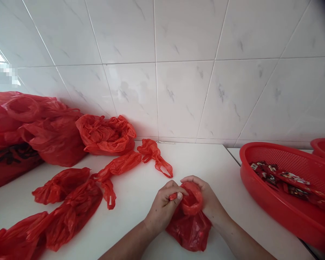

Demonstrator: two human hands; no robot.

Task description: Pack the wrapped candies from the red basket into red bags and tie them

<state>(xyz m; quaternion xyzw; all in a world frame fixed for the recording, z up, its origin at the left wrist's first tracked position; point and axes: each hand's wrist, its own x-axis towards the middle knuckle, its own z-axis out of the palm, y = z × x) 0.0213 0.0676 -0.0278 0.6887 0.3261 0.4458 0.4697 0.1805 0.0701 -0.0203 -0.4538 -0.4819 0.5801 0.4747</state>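
Observation:
Between my hands, near the front of the white table, is a red plastic bag (191, 234) with its mouth gathered upward and partly open. My left hand (166, 204) is closed, its thumb and fingers pinching the bag's rim on the left. Around the right side of the bag's neck curls my right hand (209, 202), its fingers partly hidden behind the plastic. The lower part of the bag hangs toward me and looks loosely filled. What lies inside it cannot be made out.
Several crumpled red bags (73, 209) lie on the table (135, 220) at the left. Behind them stand a bag stuffed with red plastic (108, 133) and large full bags (54, 126). At the right, a red plastic basket (262, 191) holds small dark-red packets (295, 180). A tiled wall (184, 97) closes the back.

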